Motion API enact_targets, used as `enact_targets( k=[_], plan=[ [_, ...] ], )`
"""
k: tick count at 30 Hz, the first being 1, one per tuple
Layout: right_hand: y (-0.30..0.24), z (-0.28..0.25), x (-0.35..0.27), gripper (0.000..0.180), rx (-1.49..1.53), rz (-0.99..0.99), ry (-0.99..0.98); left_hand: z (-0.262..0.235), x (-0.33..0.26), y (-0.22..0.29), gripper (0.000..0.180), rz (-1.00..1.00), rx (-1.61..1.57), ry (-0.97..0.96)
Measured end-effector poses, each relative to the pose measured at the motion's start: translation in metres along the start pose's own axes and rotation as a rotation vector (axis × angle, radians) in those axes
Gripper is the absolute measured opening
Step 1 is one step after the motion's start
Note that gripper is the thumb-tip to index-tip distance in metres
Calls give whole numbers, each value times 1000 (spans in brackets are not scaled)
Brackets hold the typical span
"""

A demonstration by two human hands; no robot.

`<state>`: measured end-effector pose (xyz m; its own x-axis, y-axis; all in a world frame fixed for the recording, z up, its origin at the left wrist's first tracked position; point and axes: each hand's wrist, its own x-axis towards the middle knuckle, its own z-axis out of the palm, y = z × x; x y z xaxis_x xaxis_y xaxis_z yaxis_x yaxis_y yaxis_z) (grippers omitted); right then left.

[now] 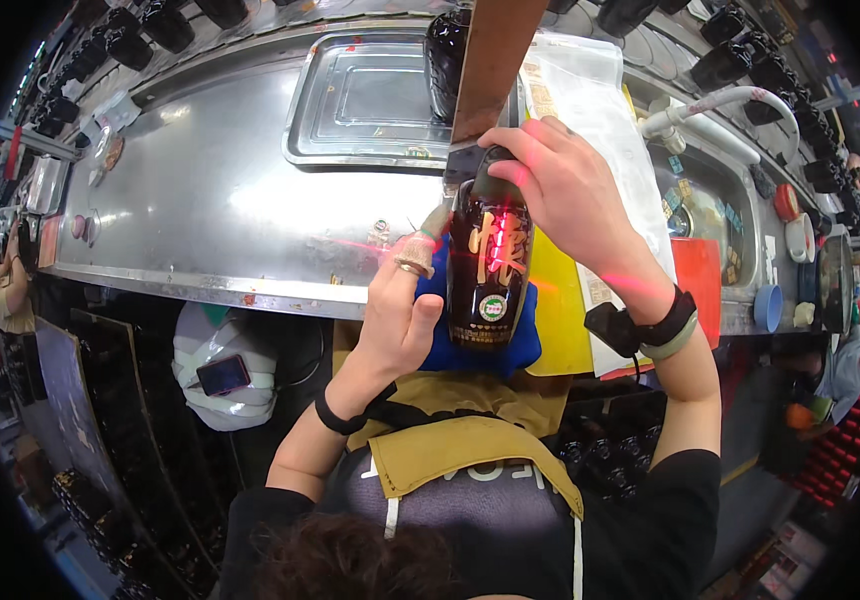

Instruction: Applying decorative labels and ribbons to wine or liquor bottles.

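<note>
A dark glossy bottle point(491, 290) with orange-gold characters and a small round white-green label lies in front of me on a blue cloth point(430, 355), its neck pointing away. My right hand point(575, 190) wraps its fingers around the bottle's dark cap and neck. My left hand point(397, 325) is beside the bottle's left side, thumb apart and a finger stretched toward the bottle's shoulder. A tan finger cover point(414, 252) and a greyish fingertip cover are on that finger. Whether it touches the glass, I cannot tell. Red light lines cross the bottle and my right wrist.
A brown upright board point(495, 60) rises just beyond the bottle. Behind it are another dark bottle point(445, 60) and a metal tray point(370, 100). Right of the bottle are a yellow sheet point(558, 300), a red board point(695, 290) and a sink with a white pipe point(730, 98).
</note>
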<state>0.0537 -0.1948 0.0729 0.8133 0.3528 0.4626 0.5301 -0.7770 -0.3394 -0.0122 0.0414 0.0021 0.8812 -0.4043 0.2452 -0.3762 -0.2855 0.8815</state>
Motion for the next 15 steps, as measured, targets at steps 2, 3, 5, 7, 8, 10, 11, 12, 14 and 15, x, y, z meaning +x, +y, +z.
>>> enact_targets(
  k=[2, 3, 5, 7, 8, 10, 11, 12, 14, 15],
  plan=[
    [0, 3, 4, 19, -113, -39, 11, 0, 0, 1, 99, -4, -1, -4],
    [0, 4, 6, 19, -113, -39, 11, 0, 1, 2, 99, -8, -3, -1],
    [3, 5, 10, 17, -175, -99, 55, 0, 1, 2, 99, -10, -5, 0],
    [10, 1, 13, 17, -212, -136, 42, 0, 1, 0, 98, 3, 12, -10],
    [13, -1, 14, 18, -248, -177, 26, 0, 1, -1, 98, 4, 13, -10],
    [10, -7, 9, 18, 2, -16, 68, 1, -1, -1, 97, -2, 23, -1],
    [7, -9, 3, 19, 250, 145, 106, 1, -1, 0, 97, -1, 21, 0],
    [4, -9, -5, 20, 537, 278, 102, 1, -1, 1, 97, 8, 38, 4],
    [9, 1, -20, 19, 489, 281, 91, 3, 0, 1, 97, 21, 54, -1],
    [14, 12, -26, 20, 421, 231, 158, 6, 1, 0, 88, 77, 40, 36]
  ],
)
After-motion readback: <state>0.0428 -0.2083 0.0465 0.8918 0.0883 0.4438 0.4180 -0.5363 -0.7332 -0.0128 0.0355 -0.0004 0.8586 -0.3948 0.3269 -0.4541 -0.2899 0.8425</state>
